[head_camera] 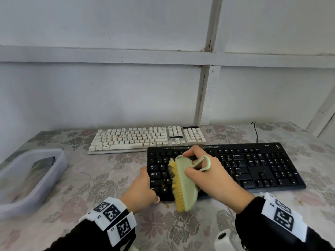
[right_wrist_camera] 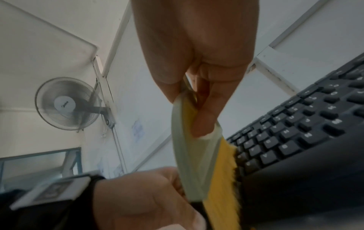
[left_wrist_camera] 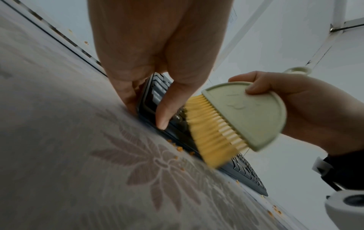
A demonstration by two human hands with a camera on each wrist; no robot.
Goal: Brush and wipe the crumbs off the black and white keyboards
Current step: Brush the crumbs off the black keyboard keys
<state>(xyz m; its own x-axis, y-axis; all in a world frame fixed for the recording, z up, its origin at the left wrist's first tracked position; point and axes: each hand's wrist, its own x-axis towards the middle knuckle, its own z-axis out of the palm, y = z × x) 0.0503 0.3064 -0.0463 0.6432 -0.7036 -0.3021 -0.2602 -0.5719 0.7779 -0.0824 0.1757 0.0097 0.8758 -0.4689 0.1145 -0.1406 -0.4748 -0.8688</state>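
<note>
The black keyboard [head_camera: 253,165] lies near the front of the table, with the white keyboard [head_camera: 145,139] behind it to the left. My right hand [head_camera: 208,171] grips a pale green brush [head_camera: 184,185] with yellow bristles [left_wrist_camera: 206,129], which sit on the black keyboard's left keys. My left hand [head_camera: 143,187] clasps the black keyboard's left end, thumb [left_wrist_camera: 167,105] on top and fingers at the edge. Orange crumbs [left_wrist_camera: 179,148] lie on the cloth along the keyboard's front edge, and a few specks sit on the white keyboard's keys [head_camera: 118,136].
A translucent plastic container [head_camera: 30,176] stands at the left of the flowered tablecloth [head_camera: 101,182]. A black cable [head_camera: 256,131] runs behind the black keyboard. The white panelled wall [head_camera: 126,87] rises right behind the white keyboard. A wall fan [right_wrist_camera: 67,103] hangs overhead.
</note>
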